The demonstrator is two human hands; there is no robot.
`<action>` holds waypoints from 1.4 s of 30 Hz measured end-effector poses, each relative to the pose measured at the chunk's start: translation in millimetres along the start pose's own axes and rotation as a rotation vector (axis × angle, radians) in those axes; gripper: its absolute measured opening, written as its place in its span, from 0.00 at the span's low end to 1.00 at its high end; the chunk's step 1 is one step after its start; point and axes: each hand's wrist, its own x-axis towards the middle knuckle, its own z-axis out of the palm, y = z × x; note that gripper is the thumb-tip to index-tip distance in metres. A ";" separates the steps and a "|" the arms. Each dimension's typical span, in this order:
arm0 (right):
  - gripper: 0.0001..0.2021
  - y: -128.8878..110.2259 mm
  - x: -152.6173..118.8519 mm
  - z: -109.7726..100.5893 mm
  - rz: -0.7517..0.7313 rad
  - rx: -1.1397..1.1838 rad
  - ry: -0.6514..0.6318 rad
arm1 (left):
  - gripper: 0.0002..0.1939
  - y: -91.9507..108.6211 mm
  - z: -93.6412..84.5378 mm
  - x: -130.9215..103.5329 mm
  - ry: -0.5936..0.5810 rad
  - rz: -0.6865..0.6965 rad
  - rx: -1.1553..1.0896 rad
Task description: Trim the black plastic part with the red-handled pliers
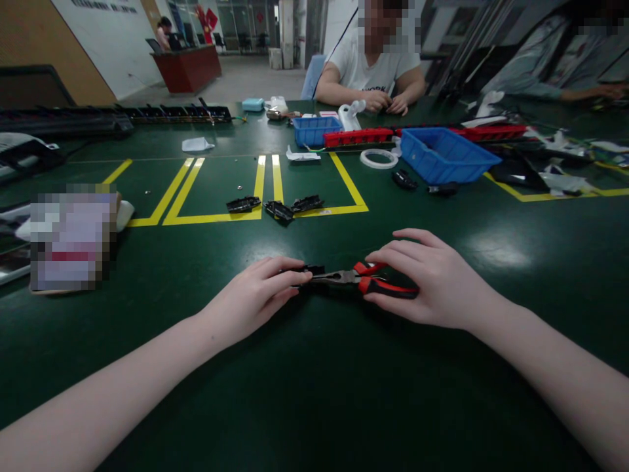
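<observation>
My right hand (pixel 417 275) is closed around the red and black handles of a pair of long-nose pliers (pixel 346 277). The plier jaws point left and meet a small black plastic part (pixel 314 269). That part is pinched between the fingers and thumb of my left hand (pixel 265 285), which hide much of it. Whether the jaws grip the part or only touch it, I cannot tell. Beyond my hands lie three similar black parts: one on the left (pixel 244 204), a middle one (pixel 279 210) and a right one (pixel 308 203).
Blue bins stand at the back, a large one (pixel 445 157) and a small one (pixel 317 131). Beside them are a tape roll (pixel 379 158), a red strip (pixel 358 137) and more black parts (pixel 404 179). A phone-like object (pixel 73 239), partly blurred, lies left. A co-worker (pixel 371 78) sits opposite.
</observation>
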 end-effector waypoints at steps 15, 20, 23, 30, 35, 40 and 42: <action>0.17 3.3 0.2 0.9 -0.054 -0.027 -0.008 | 0.16 -0.4 0.2 2.5 -0.004 -0.027 -0.044; 0.18 1.3 0.8 5.6 -0.049 -0.018 -0.004 | 0.15 -0.7 1.2 3.4 0.001 -0.025 -0.052; 0.18 0.0 1.4 7.5 -0.057 -0.011 0.002 | 0.14 -0.8 1.9 3.8 0.004 -0.014 -0.054; 0.18 5.0 -0.2 1.1 -0.077 -0.045 -0.005 | 0.14 -1.2 1.7 3.4 0.002 -0.006 -0.043; 0.19 7.6 -1.7 -1.3 -0.087 -0.071 -0.006 | 0.15 -1.4 0.8 3.0 -0.014 -0.018 -0.043; 0.18 6.3 -0.9 -1.2 -0.081 -0.081 0.006 | 0.14 -1.4 0.7 3.1 -0.004 -0.012 -0.045; 0.18 6.5 -0.6 -1.2 -0.081 -0.079 0.005 | 0.14 -1.3 0.3 3.1 -0.008 -0.015 -0.045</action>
